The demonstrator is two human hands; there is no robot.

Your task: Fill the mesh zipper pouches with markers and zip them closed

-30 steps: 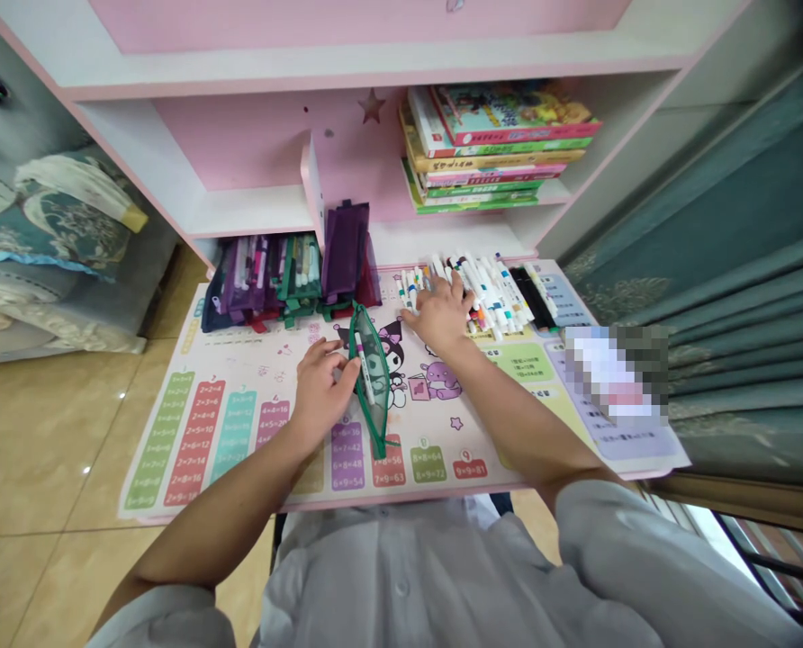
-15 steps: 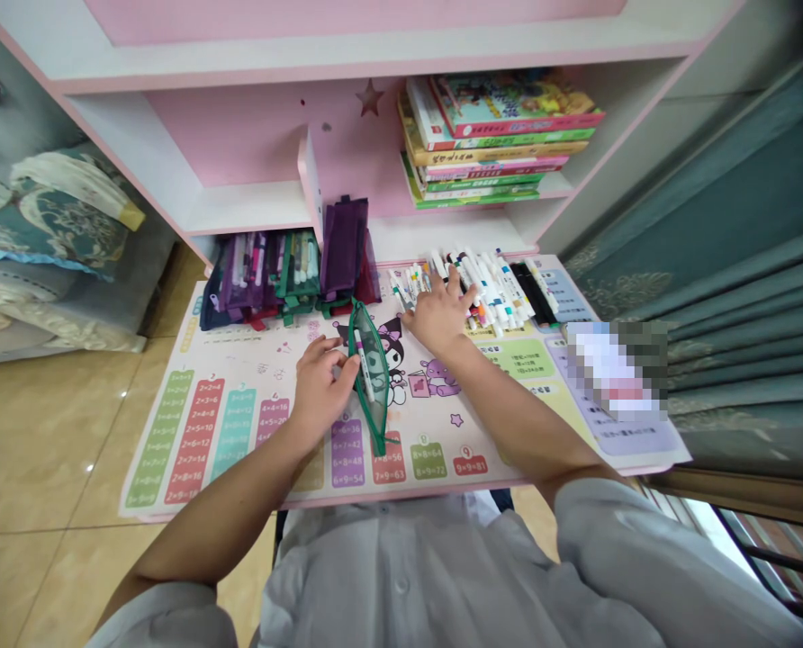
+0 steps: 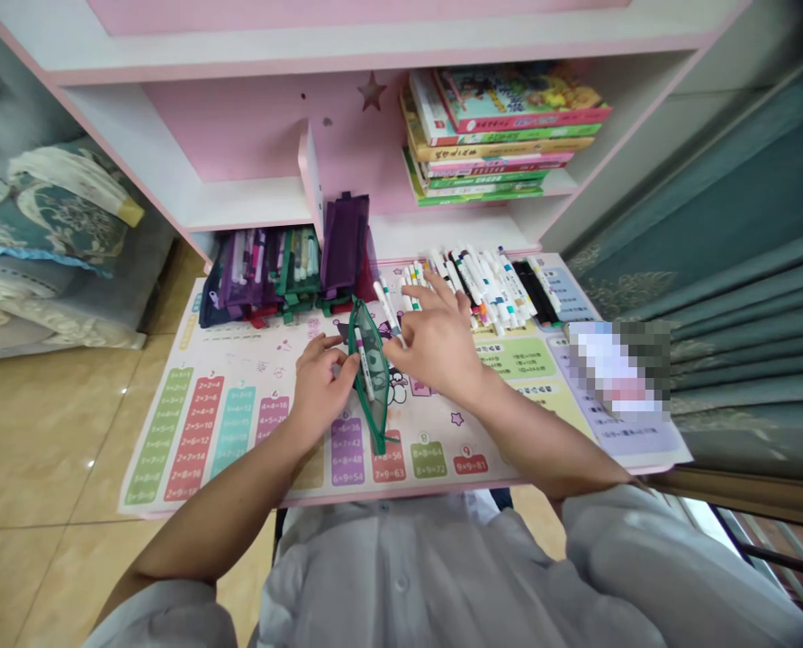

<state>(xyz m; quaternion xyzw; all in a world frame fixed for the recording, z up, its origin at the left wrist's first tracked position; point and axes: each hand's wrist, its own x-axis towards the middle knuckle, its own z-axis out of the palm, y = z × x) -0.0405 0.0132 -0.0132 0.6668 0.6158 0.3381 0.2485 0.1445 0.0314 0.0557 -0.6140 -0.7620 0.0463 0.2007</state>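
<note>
My left hand (image 3: 320, 389) grips a green-trimmed mesh zip pouch (image 3: 374, 396), which stands upright on the printed multiplication desk mat (image 3: 192, 432). A white marker (image 3: 365, 364) shows through the pouch's open slit. My right hand (image 3: 437, 349) is beside the pouch, its fingers pinching a white marker (image 3: 387, 310) that slants up and away from them. Behind that hand lies a heap of loose white markers (image 3: 486, 290). Several filled mesh pouches (image 3: 259, 274) and a purple mesh pouch (image 3: 343, 243) stand at the back.
A stack of books (image 3: 502, 135) lies on the pink-and-white shelf unit (image 3: 239, 202) above the desk. A teal curtain (image 3: 732, 306) hangs on the right, with quilted bedding (image 3: 57, 216) on the left. Tiled floor (image 3: 43, 432) lies below the desk's left side.
My right hand has moved left from the marker heap to beside the pouch, now with a white marker in its fingers. My left hand and the pouch have barely moved.
</note>
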